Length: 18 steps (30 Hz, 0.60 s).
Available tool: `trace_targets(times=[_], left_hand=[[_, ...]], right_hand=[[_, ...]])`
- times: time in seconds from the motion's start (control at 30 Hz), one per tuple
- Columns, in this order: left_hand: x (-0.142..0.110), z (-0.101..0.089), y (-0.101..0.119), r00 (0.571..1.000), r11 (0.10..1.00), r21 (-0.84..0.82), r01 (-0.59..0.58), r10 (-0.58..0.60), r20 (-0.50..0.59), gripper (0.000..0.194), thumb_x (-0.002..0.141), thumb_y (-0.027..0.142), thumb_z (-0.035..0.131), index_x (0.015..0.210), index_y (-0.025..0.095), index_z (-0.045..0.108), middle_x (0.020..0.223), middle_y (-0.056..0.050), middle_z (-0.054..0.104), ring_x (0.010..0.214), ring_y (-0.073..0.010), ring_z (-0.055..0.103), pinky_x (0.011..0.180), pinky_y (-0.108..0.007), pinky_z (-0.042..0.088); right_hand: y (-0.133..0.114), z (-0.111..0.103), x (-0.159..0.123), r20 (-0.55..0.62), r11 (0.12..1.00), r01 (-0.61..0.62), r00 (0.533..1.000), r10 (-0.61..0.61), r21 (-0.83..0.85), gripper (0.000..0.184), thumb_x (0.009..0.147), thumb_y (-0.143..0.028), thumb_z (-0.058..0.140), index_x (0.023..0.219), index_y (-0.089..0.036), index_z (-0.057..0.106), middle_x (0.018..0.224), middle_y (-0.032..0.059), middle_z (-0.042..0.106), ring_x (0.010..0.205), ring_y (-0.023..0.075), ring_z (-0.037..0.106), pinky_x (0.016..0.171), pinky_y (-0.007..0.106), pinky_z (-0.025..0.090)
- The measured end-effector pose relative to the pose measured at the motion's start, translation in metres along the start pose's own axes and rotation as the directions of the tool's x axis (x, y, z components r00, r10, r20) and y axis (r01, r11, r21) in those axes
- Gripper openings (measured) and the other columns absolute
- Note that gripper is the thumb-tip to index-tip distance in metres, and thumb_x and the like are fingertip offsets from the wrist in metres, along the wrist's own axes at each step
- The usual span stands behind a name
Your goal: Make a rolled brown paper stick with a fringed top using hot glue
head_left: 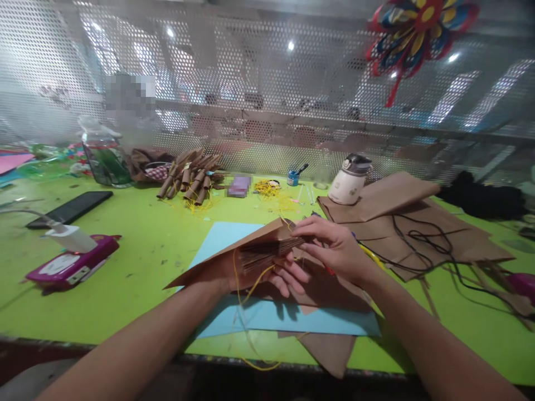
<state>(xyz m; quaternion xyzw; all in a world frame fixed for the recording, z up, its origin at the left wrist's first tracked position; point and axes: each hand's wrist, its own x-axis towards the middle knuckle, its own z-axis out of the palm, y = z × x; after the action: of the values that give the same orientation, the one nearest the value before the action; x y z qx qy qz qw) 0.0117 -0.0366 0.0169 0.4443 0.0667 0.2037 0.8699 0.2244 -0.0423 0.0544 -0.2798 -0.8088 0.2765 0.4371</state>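
A piece of brown kraft paper (232, 248) with a stack of tight pleats (263, 253) is held above the table in both hands. My left hand (286, 275) is under it, palm up, its fingers curled around the pleats. At the other end, my right hand (334, 248) pinches the paper's upper corner with thumb and fingers. Yellow string (251, 289) hangs from around the left hand and paper to the table's front edge. Light blue sheets (346, 323) lie beneath, with more brown paper (328, 351) reaching over the edge.
On the left are a phone (73, 209) and a purple power strip (77, 264) with a white charger (71, 238). Rolled brown paper pieces (194, 178) lie behind. A white glue gun-like or bottle-shaped item (349, 181), brown paper (438, 239) and black cable (422, 236) occupy the right.
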Motion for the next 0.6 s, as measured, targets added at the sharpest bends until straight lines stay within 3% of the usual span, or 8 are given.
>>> trace_targets(times=[0.17,0.37,0.5,0.6], left_hand=[[-0.002,-0.003,0.002,0.996,0.995,0.096,-0.027,0.035,-0.084,0.040,0.091,0.043,0.042,0.107,0.011,0.058,0.110,-0.020,0.067,0.095,-0.0299,0.067,0.077,-0.039,0.049],[-0.002,0.001,0.003,0.971,0.988,0.144,-0.061,0.092,-0.220,0.041,0.090,0.048,0.041,0.106,0.016,0.059,0.100,-0.018,0.070,0.089,-0.0284,0.068,0.077,-0.038,0.049],[-0.004,0.001,0.007,0.906,0.958,0.234,-0.166,0.242,-0.349,0.035,0.088,0.036,0.049,0.104,0.009,0.064,0.103,-0.019,0.069,0.094,-0.0268,0.066,0.086,-0.039,0.047],[-0.005,0.003,0.013,0.829,0.952,0.204,-0.228,0.300,-0.472,0.032,0.088,0.032,0.050,0.100,0.008,0.066,0.099,-0.017,0.070,0.091,-0.0272,0.066,0.085,-0.041,0.047]], right_hand=[[-0.006,-0.003,0.000,-0.064,0.999,-0.038,0.997,0.039,0.025,0.020,0.081,-0.015,0.064,0.098,-0.021,0.072,0.099,0.0075,0.068,0.093,0.0200,0.062,0.082,0.036,0.050],[-0.004,-0.002,-0.004,-0.070,0.957,-0.226,0.968,0.241,0.180,0.022,0.078,-0.023,0.069,0.099,-0.021,0.073,0.095,0.0061,0.072,0.086,0.0221,0.064,0.080,0.039,0.051],[-0.001,-0.003,-0.007,0.008,0.892,-0.276,0.956,0.293,0.359,0.021,0.077,-0.025,0.071,0.097,-0.021,0.073,0.077,0.0033,0.070,0.067,0.0163,0.061,0.061,0.031,0.050],[-0.006,-0.006,-0.008,0.038,0.808,-0.272,0.954,0.297,0.523,0.016,0.078,-0.024,0.071,0.094,-0.020,0.072,0.066,0.0013,0.067,0.058,0.0128,0.058,0.054,0.026,0.046]])
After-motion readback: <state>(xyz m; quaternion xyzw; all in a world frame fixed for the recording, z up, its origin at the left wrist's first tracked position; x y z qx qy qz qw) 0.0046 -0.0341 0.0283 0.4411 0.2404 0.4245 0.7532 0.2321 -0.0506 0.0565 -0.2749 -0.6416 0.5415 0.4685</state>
